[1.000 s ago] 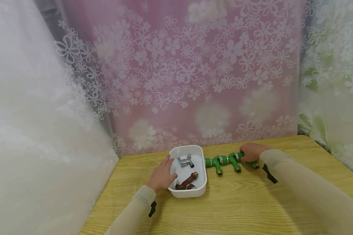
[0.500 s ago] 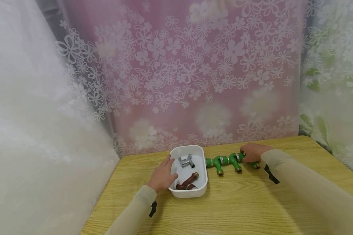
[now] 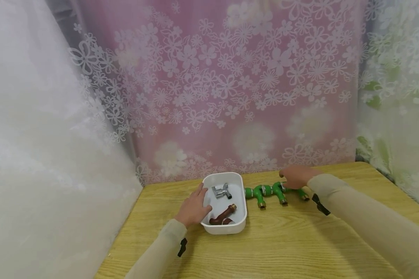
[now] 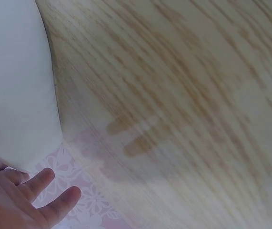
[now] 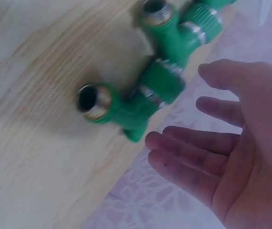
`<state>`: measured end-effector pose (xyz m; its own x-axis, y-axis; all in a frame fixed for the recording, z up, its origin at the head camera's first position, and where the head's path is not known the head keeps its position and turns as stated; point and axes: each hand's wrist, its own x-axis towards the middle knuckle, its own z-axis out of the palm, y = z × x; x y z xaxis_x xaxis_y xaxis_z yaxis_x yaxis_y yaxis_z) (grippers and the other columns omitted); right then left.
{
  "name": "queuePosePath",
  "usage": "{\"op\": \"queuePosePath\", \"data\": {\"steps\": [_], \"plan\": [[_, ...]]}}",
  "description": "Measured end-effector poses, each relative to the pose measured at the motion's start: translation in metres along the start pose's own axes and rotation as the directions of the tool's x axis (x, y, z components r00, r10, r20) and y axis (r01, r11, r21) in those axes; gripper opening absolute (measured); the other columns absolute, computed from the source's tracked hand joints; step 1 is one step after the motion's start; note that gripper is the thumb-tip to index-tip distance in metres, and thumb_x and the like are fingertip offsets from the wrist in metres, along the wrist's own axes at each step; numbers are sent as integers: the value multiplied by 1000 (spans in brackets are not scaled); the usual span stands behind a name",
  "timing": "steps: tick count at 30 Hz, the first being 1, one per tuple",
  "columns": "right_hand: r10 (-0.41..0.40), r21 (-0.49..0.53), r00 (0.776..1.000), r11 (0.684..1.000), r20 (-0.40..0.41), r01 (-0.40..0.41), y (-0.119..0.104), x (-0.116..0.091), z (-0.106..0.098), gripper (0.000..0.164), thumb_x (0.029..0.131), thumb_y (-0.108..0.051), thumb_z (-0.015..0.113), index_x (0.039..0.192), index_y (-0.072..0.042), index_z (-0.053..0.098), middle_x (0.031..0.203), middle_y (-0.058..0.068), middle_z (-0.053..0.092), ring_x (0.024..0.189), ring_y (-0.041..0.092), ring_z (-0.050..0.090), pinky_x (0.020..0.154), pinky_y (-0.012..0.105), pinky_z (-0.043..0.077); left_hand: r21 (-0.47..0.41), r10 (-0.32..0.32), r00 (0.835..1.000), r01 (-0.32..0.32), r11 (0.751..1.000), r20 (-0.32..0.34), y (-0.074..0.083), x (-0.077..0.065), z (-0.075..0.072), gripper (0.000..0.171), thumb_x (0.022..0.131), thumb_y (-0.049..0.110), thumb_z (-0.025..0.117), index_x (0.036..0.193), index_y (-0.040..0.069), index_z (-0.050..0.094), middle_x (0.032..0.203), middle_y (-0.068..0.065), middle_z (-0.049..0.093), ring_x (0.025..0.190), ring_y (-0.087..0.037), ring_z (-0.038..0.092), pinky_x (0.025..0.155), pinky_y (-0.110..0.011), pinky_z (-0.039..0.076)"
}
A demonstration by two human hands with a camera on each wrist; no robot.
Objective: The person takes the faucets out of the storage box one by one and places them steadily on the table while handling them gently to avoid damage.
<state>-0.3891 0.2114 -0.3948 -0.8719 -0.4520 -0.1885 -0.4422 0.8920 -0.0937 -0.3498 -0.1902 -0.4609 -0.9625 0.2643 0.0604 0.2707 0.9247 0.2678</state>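
Observation:
In the head view my left hand [image 3: 194,207] lies along the left side of the white basin [image 3: 244,213], fingers spread at its rim. Inside the basin are a chrome tap [image 3: 221,191] and a brown tap [image 3: 225,216] with a brass threaded end. My right hand [image 3: 296,177] hovers over the right part of a row of green taps [image 3: 261,197] with brass ends, partly covering it. From the right wrist, its loosely bent fingers [image 5: 188,179] stand apart from the green taps [image 5: 164,81], nothing between them. The left wrist view shows fingertips [image 4: 69,195] beside the basin's outer wall [image 4: 21,86].
A wooden table [image 3: 265,248] carries everything. Behind its far edge hangs a pink flowered curtain [image 3: 209,85]. White sheeting [image 3: 56,135] closes off the left, and a green-and-white flowered curtain [image 3: 398,97] the right. The green row's left end meets the basin's right side.
My right hand has let go of the green tap at the right, lifting slightly and shifting left with its fingers opened. The left hand stays at the basin.

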Motion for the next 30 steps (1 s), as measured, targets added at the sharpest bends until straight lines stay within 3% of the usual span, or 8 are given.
{"op": "queuePosePath", "data": {"steps": [18, 30], "plan": [[-80, -46, 997, 996, -8, 79, -66, 21, -27, 40, 98, -33, 65, 132, -11, 64, 131, 13, 66, 109, 29, 67, 87, 49, 55, -2, -16, 1000, 16, 1000, 7, 2, 0, -2, 71, 96, 40, 57, 157, 12, 36, 170, -5, 15, 149, -35, 33, 112, -60, 37], [-137, 11, 990, 990, -15, 137, -107, 46, -35, 39, 100, -31, 63, 134, -11, 64, 131, 9, 66, 104, 23, 67, 89, 47, 54, 4, 7, 1000, -7, 1000, -3, -3, 3, 3, 72, 96, 42, 57, 158, 13, 35, 170, -4, 14, 149, -34, 33, 112, -59, 38]]}}
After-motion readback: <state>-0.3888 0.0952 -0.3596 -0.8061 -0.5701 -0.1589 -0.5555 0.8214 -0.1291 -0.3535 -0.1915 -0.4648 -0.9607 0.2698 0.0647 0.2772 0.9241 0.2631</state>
